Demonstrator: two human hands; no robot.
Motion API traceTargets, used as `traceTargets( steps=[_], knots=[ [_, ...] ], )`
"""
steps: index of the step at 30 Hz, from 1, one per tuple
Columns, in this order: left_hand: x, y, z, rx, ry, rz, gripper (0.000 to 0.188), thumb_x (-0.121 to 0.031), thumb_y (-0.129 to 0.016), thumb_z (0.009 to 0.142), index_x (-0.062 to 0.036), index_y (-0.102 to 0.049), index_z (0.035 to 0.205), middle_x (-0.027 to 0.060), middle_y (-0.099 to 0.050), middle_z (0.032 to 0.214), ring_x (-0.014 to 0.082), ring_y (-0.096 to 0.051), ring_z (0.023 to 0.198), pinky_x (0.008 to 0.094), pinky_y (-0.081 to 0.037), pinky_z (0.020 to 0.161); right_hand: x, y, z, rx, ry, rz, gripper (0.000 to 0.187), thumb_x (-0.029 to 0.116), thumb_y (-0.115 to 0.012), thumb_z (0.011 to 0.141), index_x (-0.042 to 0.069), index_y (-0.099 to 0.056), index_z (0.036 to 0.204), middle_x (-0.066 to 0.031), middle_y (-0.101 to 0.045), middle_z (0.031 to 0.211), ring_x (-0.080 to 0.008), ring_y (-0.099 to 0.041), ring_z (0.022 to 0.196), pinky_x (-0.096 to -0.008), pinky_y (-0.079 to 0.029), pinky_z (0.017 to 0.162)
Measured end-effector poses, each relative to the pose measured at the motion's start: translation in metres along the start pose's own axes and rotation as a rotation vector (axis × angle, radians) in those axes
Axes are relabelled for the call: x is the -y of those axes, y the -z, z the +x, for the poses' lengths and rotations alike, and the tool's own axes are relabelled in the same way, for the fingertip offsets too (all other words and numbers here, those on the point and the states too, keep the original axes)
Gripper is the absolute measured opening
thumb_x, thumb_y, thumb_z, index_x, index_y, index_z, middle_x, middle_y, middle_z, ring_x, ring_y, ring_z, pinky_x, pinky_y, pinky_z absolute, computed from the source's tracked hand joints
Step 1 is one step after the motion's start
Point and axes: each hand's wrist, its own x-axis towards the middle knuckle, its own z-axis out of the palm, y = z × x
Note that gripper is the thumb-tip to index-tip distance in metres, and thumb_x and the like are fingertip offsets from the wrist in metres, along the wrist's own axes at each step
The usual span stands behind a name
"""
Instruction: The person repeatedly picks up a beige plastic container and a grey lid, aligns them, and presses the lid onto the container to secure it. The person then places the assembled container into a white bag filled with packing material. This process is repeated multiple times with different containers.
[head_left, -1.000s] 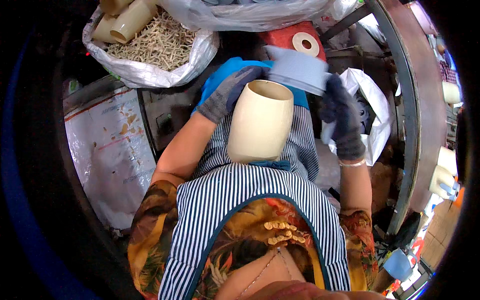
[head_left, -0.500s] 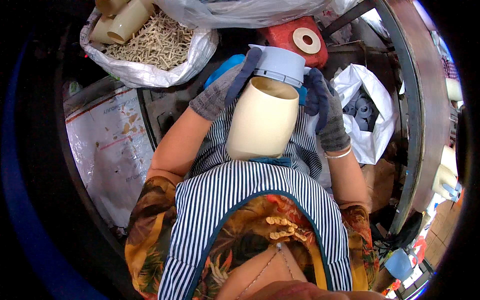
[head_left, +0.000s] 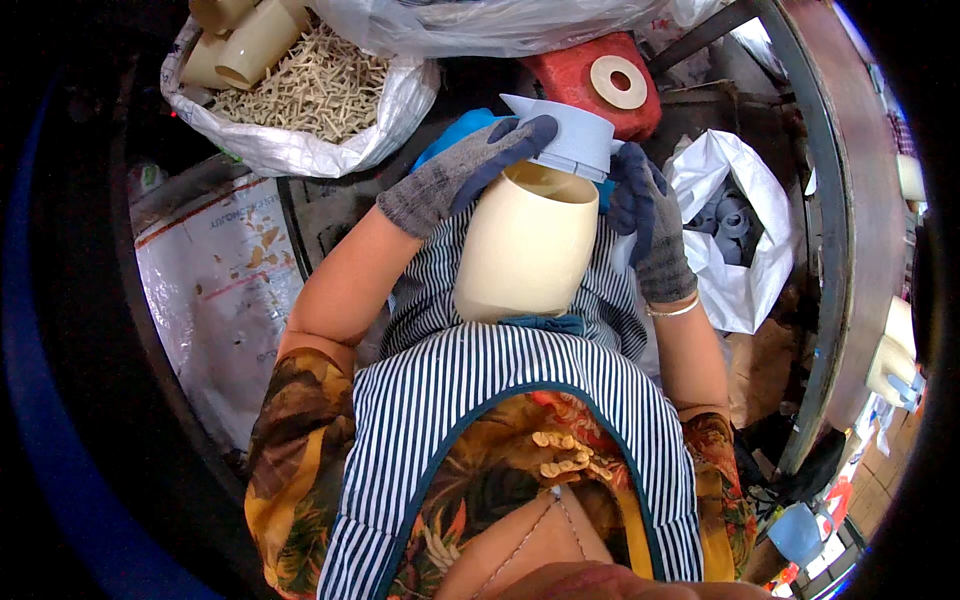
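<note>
A cream, barrel-shaped plastic jug body (head_left: 525, 255) rests in my lap, tilted with its open mouth away from me. Over the far side of the mouth sits a light-blue spout collar (head_left: 585, 135), its pointed lip toward the upper left. It is tilted, and a gap shows the inside of the jug at the near rim. My gloved left hand (head_left: 465, 170) is closed on the collar's left side, thumb across its outer wall. At the right edge of the collar, my gloved right hand (head_left: 645, 225) has its fingers curled against it; their tips are partly hidden.
A white sack (head_left: 400, 120) of small cream pegs and cream jug bodies (head_left: 262, 42) stands far left. A white bag (head_left: 765, 285) of grey-blue plastic parts (head_left: 730, 220) lies right. Beyond my hands is a red object (head_left: 640, 115) bearing a cream ring (head_left: 618, 82). A metal frame (head_left: 830, 250) runs down the right.
My left hand has shifted up and right, its thumb now over the collar's wall. The collar has tipped and sunk slightly toward the jug's mouth. My right hand has barely moved.
</note>
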Motion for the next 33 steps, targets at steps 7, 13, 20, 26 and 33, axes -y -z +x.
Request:
traceTargets(
  steps=[7, 13, 20, 26, 33],
  knots=[
    [-0.009, -0.001, 0.004, -0.050, 0.241, -0.334, 0.064, -0.049, -0.051, 0.096, -0.0049, -0.042, 0.142, 0.0170, -0.058, 0.130, 0.0230, -0.058, 0.117, 0.0349, -0.047, 0.101, 0.007, -0.007, 0.000, -0.079, -0.057, -0.037, 0.030, 0.041, -0.063, 0.095, 0.012, -0.064, 0.100, 0.0086, -0.041, 0.056, -0.0029, -0.034, 0.043, -0.0205, -0.024, 0.040],
    [-0.021, 0.005, 0.012, 0.032, 0.191, -0.187, 0.053, -0.026, -0.057, 0.095, -0.0100, -0.044, 0.143, 0.0218, -0.058, 0.128, 0.0290, -0.063, 0.110, 0.0376, -0.051, 0.095, -0.008, 0.004, 0.008, -0.127, 0.057, -0.120, 0.031, 0.041, -0.065, 0.093, 0.011, -0.065, 0.101, 0.0049, -0.051, 0.063, -0.0046, -0.039, 0.046, -0.0215, -0.029, 0.042],
    [-0.064, -0.002, 0.018, -0.099, 0.466, -0.552, 0.065, -0.042, -0.072, 0.087, 0.0001, -0.052, 0.132, 0.0151, -0.062, 0.122, 0.0203, -0.060, 0.111, 0.0330, -0.048, 0.095, -0.049, 0.024, 0.021, -0.148, 0.333, -0.231, 0.028, 0.028, -0.066, 0.092, 0.004, -0.065, 0.105, -0.0030, -0.064, 0.086, -0.0107, -0.058, 0.074, -0.0246, -0.047, 0.066],
    [-0.043, -0.006, 0.004, -0.070, 0.486, -0.396, 0.076, -0.039, -0.071, 0.087, -0.0033, -0.037, 0.145, 0.0132, -0.051, 0.138, 0.0226, -0.049, 0.127, 0.0356, -0.038, 0.109, -0.058, 0.020, 0.018, -0.173, 0.381, -0.378, 0.026, 0.023, -0.066, 0.090, 0.001, -0.063, 0.103, -0.0052, -0.064, 0.088, -0.0132, -0.059, 0.079, -0.0292, -0.049, 0.073],
    [-0.034, -0.016, -0.026, -0.230, 0.508, -0.655, 0.085, -0.037, -0.075, 0.083, -0.0025, -0.032, 0.148, 0.0128, -0.047, 0.142, 0.0218, -0.047, 0.129, 0.0371, -0.037, 0.110, 0.024, 0.016, 0.057, -0.216, 0.723, -0.737, 0.045, 0.031, -0.063, 0.093, 0.000, -0.056, 0.124, -0.0160, -0.061, 0.114, -0.0284, -0.060, 0.102, -0.0380, -0.047, 0.091]
  ],
)
